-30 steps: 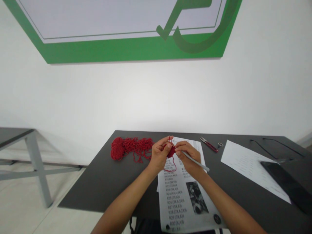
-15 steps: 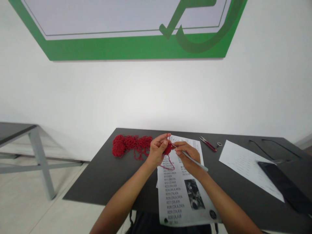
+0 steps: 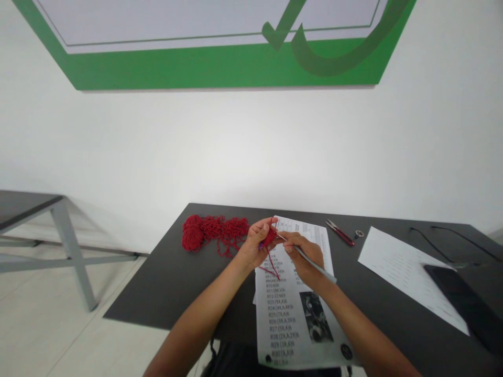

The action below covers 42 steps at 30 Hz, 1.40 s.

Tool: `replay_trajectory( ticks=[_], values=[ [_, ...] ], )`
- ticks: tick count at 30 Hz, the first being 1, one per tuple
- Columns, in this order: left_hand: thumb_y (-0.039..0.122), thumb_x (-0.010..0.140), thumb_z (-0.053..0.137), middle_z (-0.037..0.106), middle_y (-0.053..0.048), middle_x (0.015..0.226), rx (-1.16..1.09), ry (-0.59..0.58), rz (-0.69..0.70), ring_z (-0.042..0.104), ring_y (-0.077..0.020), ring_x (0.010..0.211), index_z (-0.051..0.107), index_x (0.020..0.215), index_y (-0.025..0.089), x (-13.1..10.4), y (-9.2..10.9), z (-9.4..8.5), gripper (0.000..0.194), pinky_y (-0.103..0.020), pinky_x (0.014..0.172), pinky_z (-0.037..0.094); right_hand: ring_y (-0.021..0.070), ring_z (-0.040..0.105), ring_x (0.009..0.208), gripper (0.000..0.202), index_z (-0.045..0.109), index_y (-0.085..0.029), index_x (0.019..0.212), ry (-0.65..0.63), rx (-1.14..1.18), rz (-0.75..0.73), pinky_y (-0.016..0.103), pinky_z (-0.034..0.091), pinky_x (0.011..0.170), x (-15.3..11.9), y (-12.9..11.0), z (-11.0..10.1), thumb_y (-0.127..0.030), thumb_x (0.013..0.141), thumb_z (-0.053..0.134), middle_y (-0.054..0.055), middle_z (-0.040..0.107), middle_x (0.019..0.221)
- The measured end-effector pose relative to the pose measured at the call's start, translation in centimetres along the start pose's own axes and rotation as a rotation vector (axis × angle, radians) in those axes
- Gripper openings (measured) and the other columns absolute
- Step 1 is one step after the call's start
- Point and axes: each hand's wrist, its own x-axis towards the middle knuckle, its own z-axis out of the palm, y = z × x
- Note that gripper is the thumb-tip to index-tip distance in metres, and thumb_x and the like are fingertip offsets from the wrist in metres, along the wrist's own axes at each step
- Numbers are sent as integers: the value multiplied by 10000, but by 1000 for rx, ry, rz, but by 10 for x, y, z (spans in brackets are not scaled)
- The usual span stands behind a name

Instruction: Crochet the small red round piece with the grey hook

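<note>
A small piece of red crochet (image 3: 269, 237) is pinched in my left hand (image 3: 256, 245), with red yarn running up over the raised index finger. Closed around a grey-handled crochet hook (image 3: 314, 266), my right hand (image 3: 305, 255) brings its metal tip to the edge of the red piece. A loose red strand (image 3: 271, 266) dangles below the work. Behind my left hand, a red yarn ball (image 3: 192, 233) lies on the table beside a tangled heap of the same yarn (image 3: 226, 230). Under both hands is a printed pattern sheet (image 3: 281, 314).
On the dark table (image 3: 157, 285), red-handled thread snips (image 3: 340, 233) and a small ring (image 3: 359, 234) lie right of my hands. Further right are another paper (image 3: 408, 283), a phone (image 3: 459, 298) and eyeglasses (image 3: 451, 256). A second table (image 3: 31, 207) stands at left.
My left hand has turned the red piece slightly, and the dangling strand hangs differently. The hook stays at the work. The view has shifted a little.
</note>
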Motion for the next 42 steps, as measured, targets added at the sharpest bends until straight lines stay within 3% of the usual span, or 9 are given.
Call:
replay_trajectory(
  ticks=[5, 13, 16, 20, 24, 31, 36, 39, 42],
  values=[
    [448, 656, 920, 723, -8, 728, 30, -6, 2, 628, -82, 535, 736, 1019, 144, 2, -2, -5, 509, -183, 510, 496, 243, 754, 999, 216, 727, -297, 942, 60, 32, 138, 375, 589, 861, -2, -4, 3, -491, 928, 634, 31, 794, 1128],
    [425, 720, 885, 675, 12, 664, 39, -33, 57, 522, -45, 456, 754, 1014, 150, 1, -2, -4, 423, -157, 421, 384, 253, 764, 938, 220, 715, -258, 924, 143, 476, 260, 447, 598, 872, -4, 5, 15, -466, 934, 643, 68, 794, 1118],
    [428, 712, 890, 664, 16, 655, 9, -33, 35, 496, -39, 443, 757, 1008, 154, -1, -2, -2, 425, -155, 409, 356, 234, 756, 963, 171, 717, -282, 919, 111, 316, 203, 405, 595, 868, -3, 3, 12, -440, 933, 654, 42, 793, 1119],
    [423, 673, 915, 667, 6, 657, -36, -12, -12, 506, -46, 464, 760, 989, 156, -2, 0, -1, 441, -149, 403, 331, 230, 719, 1027, 151, 719, -313, 879, 73, -7, -4, 391, 578, 893, -1, -2, 5, -454, 913, 675, 17, 793, 1114],
    [435, 667, 915, 649, 8, 644, -41, -16, -48, 486, -45, 449, 750, 988, 143, -2, 1, -2, 464, -146, 369, 283, 231, 721, 1042, 144, 701, -322, 904, 47, -43, -12, 395, 589, 887, -2, -2, 5, -448, 937, 639, 13, 785, 1150],
    [402, 584, 960, 659, 8, 663, -121, 16, -116, 478, -34, 454, 734, 966, 147, -1, 2, -4, 512, -123, 365, 269, 233, 770, 983, 152, 676, -302, 928, 11, 188, 146, 403, 595, 911, -5, -3, 8, -448, 940, 639, 31, 758, 1228],
    [459, 603, 942, 617, 26, 602, -116, -34, -69, 457, -40, 453, 733, 973, 152, -3, -1, 0, 524, -136, 400, 299, 223, 767, 804, 200, 668, -266, 890, 65, 518, 217, 448, 593, 879, 2, -5, 13, -456, 942, 636, 51, 807, 1036],
    [469, 658, 911, 662, 10, 614, -35, -71, 0, 422, -37, 419, 741, 976, 161, -5, -4, 5, 474, -160, 410, 308, 205, 728, 727, 263, 643, -268, 821, 90, 658, 279, 411, 600, 764, 6, -2, 14, -500, 942, 610, 29, 806, 962],
    [406, 697, 895, 721, -15, 649, 178, -40, 178, 470, -59, 421, 760, 982, 164, -8, -4, 13, 398, -189, 430, 358, 190, 692, 710, 289, 653, -277, 817, 121, 679, 332, 394, 596, 748, 7, 2, 15, -552, 905, 642, 13, 792, 922]
  ],
)
